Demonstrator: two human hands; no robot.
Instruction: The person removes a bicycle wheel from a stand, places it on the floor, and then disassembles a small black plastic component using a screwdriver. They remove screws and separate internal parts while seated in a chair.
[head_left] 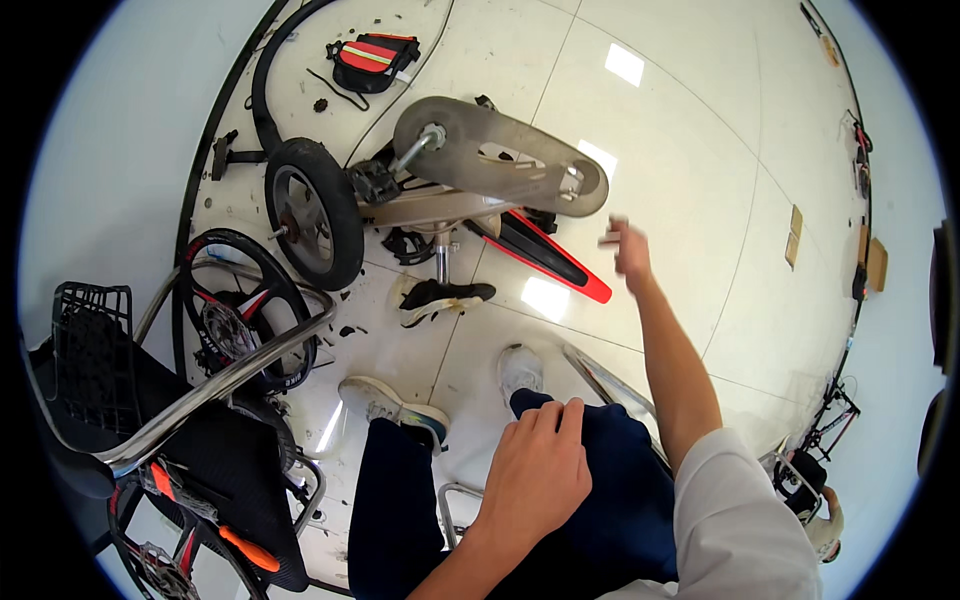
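Head view, left hand (542,465) low center, kinda relaxed and unclenched over navy trousers (625,490), right hand (627,256) right of center, super blurry, can't tell its grip

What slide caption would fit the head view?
Blurred right hand near a bicycle frame with a grey chain guard; left hand over dark trousers.

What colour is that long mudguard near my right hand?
The mudguard is black with red edges and a red tip, clearest in the head view.
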